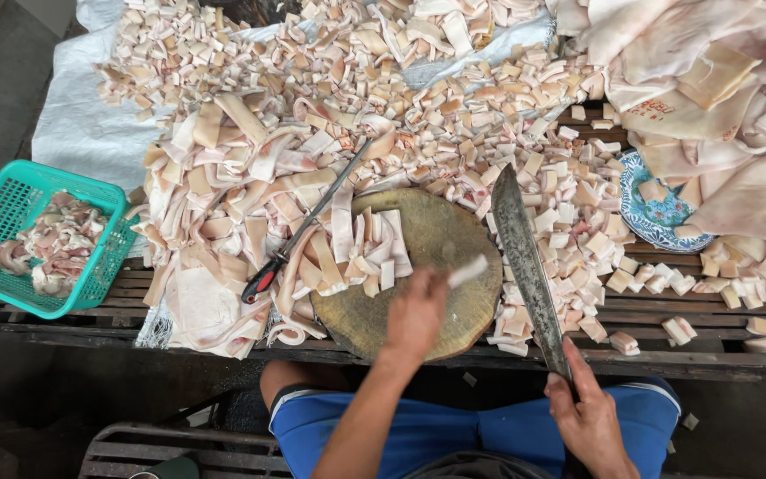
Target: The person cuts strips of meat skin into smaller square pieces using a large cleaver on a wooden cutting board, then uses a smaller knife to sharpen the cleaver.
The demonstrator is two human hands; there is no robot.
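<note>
While gripping a white strip point(467, 270) over the round chopping block point(441, 235), left hand point(416, 310) pinched shut on it. Right hand point(589, 415) clenched around cleaver point(525, 257) handle, blade just right of block. Sharpening steel point(308, 222) left of block; green basket point(11, 208) far left on worktop point(649, 315).

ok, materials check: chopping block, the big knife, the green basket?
Chopping block: looks like wood, a round slab with a worn, stained, matte top.
Cleaver in the right hand: seems metal; grey, mottled, dull blade, possibly patinated steel.
Basket: likely moulded plastic; uniform teal, glossy lattice walls.
The left hand holds a pale strip over the block.
</note>
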